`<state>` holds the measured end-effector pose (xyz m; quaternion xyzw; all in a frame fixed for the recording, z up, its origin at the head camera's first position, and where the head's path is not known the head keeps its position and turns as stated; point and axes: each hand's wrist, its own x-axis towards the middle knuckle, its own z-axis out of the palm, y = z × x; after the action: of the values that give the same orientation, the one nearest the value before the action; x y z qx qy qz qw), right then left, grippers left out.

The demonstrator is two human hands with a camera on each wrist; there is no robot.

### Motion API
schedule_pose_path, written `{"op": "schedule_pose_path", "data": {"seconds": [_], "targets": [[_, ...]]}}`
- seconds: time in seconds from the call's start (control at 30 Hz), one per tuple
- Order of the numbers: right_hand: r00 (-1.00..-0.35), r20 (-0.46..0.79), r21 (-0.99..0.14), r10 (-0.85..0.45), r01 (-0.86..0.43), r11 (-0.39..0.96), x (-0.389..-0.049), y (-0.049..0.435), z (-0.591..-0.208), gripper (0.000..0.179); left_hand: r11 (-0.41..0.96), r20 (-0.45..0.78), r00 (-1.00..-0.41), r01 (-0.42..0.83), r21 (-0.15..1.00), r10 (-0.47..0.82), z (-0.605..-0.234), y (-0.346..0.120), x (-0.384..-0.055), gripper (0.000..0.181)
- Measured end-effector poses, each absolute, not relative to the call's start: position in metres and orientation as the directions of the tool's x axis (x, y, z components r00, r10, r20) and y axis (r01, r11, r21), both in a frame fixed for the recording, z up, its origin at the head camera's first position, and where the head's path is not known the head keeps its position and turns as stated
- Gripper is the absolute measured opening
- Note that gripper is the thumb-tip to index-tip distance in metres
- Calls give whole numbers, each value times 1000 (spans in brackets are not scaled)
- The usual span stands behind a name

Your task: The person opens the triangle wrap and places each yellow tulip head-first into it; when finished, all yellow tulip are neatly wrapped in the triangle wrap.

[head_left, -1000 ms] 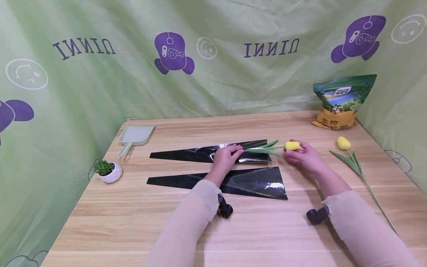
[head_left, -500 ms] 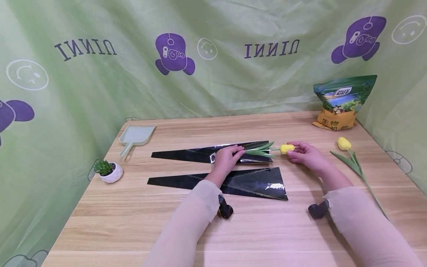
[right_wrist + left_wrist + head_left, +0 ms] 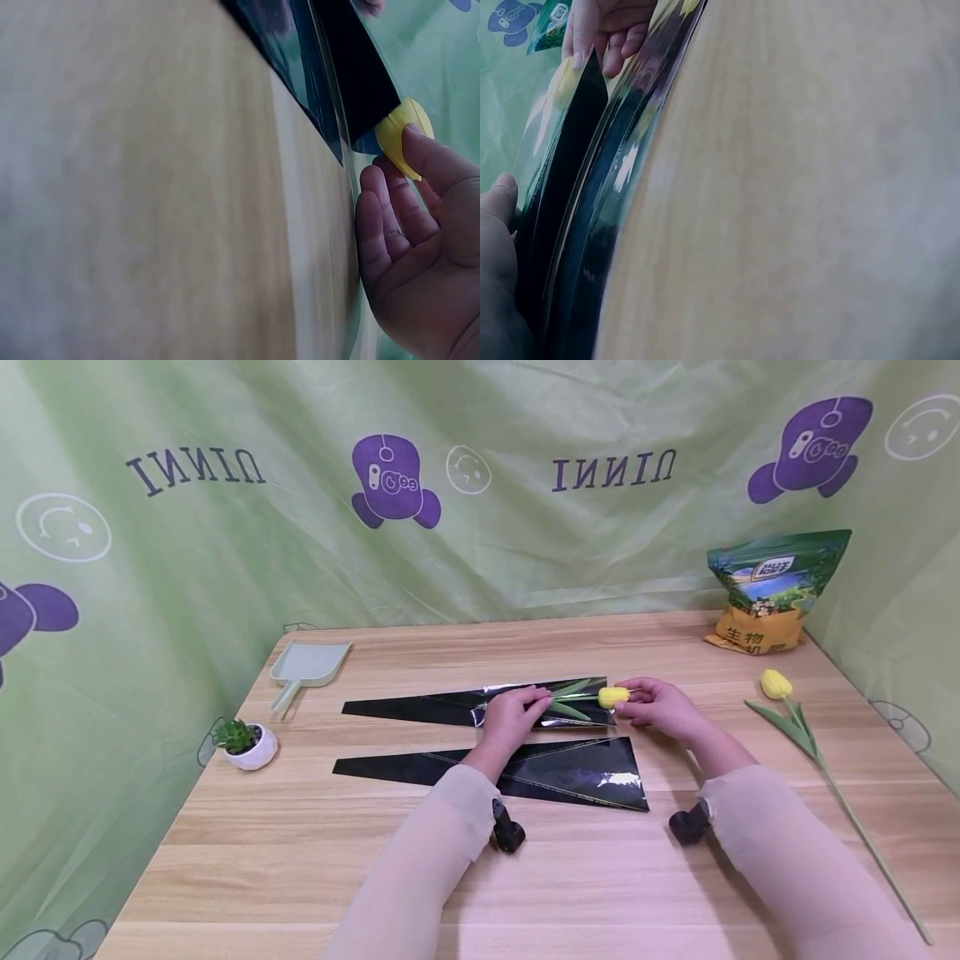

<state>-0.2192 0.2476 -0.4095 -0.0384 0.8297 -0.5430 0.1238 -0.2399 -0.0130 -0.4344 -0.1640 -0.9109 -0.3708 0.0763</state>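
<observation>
My right hand (image 3: pixel 660 710) pinches a yellow artificial tulip (image 3: pixel 613 697) by its bloom, thumb on one side and fingers on the other. The tulip's stem and green leaves lie inside a black tapered flower sleeve (image 3: pixel 420 707) with a clear front; the bloom is at the sleeve's wide end. My left hand (image 3: pixel 510 720) holds that sleeve near its middle, the thumb (image 3: pixel 502 196) at its edge in the left wrist view. In the right wrist view the bloom (image 3: pixel 401 135) sits right at the sleeve's black end.
A second black sleeve (image 3: pixel 570 772) lies nearer, partly under my left forearm. Another yellow tulip (image 3: pixel 810 743) lies at right. A green and orange pouch (image 3: pixel 772 597) stands at the back right. At left are a dustpan (image 3: pixel 311 664) and a small potted succulent (image 3: pixel 251 747).
My right hand has moved left with the tulip, and its leaves and stem have slid further into the sleeve. My left hand has stayed in place on the sleeve.
</observation>
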Motion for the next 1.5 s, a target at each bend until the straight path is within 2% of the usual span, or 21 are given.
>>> {"op": "schedule_pose_path", "data": {"seconds": [0.43, 0.97, 1.5], "targets": [[-966, -134, -828, -221, -14, 560, -231, 232, -411, 49, 663, 258, -935, 355, 659, 245, -434, -11, -239, 25], [-945, -179, -872, -275, 23, 488, -237, 222, -411, 45, 678, 275, -932, 360, 641, 235, -435, -11, -239, 25], [-950, -157, -836, -270, -18, 548, -235, 223, -413, 46, 695, 291, -925, 377, 612, 246, -439, -12, -241, 24]]}}
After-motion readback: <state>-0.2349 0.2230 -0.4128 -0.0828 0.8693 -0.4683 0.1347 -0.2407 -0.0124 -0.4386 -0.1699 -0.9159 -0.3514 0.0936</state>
